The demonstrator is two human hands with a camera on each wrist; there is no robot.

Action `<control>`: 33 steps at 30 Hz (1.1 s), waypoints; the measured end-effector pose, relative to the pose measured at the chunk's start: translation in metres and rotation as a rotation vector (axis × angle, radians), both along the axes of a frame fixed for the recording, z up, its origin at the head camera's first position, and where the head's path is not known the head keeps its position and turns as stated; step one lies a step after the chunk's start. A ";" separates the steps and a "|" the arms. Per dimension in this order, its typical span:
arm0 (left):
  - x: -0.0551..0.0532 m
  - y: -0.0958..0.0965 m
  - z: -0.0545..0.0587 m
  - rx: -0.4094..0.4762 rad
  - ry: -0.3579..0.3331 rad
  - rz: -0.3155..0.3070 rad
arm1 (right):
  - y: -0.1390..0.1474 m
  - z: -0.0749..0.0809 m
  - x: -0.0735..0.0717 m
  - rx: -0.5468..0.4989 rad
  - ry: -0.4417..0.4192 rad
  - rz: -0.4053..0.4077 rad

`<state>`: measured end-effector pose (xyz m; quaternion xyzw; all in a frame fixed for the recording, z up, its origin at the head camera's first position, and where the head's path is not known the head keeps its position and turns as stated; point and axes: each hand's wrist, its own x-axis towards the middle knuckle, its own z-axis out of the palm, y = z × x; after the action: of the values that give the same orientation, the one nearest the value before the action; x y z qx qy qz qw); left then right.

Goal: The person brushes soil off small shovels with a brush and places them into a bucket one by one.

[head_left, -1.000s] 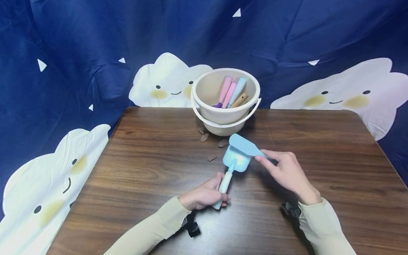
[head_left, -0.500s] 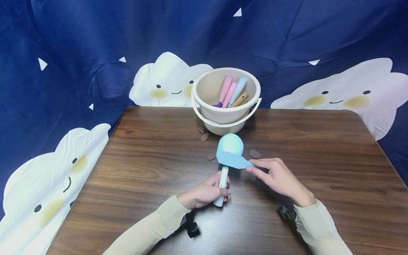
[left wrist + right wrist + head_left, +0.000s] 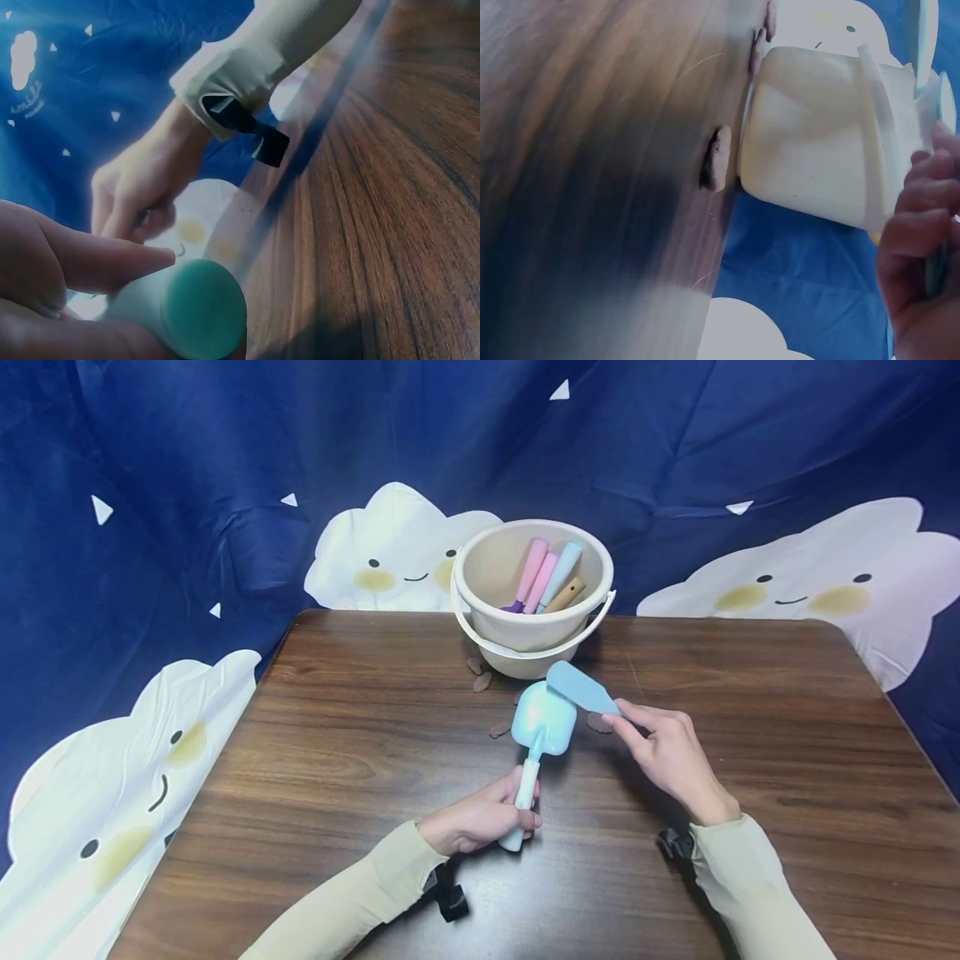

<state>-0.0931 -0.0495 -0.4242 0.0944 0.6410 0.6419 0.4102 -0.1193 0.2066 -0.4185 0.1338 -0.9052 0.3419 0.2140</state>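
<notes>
My left hand grips the whitish handle of a light blue hand shovel, its broad blade raised toward the bucket. In the left wrist view the handle's green end cap shows past the thumb. My right hand pinches a flat light blue spatula-like tool; its blade overlaps the shovel's upper right edge in the head view. Whether the two touch, I cannot tell. Thin brown flakes lie on the table around the tools, and one flake appears near the bucket in the right wrist view.
A beige bucket with a lowered white handle stands at the table's back edge. Inside lean pink handles, a light blue handle and a wooden one. A dark blue cloud-patterned curtain hangs behind the brown table.
The shovel blade has turned over and back while my left hand stays nearly in place. The spatula-like tool dipped across the shovel toward me, then rose toward the bucket again.
</notes>
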 end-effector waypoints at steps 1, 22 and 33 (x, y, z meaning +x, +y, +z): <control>0.000 0.000 0.000 -0.004 0.003 0.005 | -0.001 0.001 0.000 0.000 0.015 -0.004; 0.001 0.007 -0.001 -0.018 0.035 0.055 | -0.036 0.032 0.018 0.351 -0.063 0.266; 0.001 0.005 -0.001 -0.015 0.103 0.042 | -0.036 0.033 0.012 0.330 -0.035 0.251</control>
<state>-0.0919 -0.0445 -0.4251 0.1108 0.6678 0.6400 0.3636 -0.1075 0.1702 -0.3854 0.2726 -0.9288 0.2150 0.1292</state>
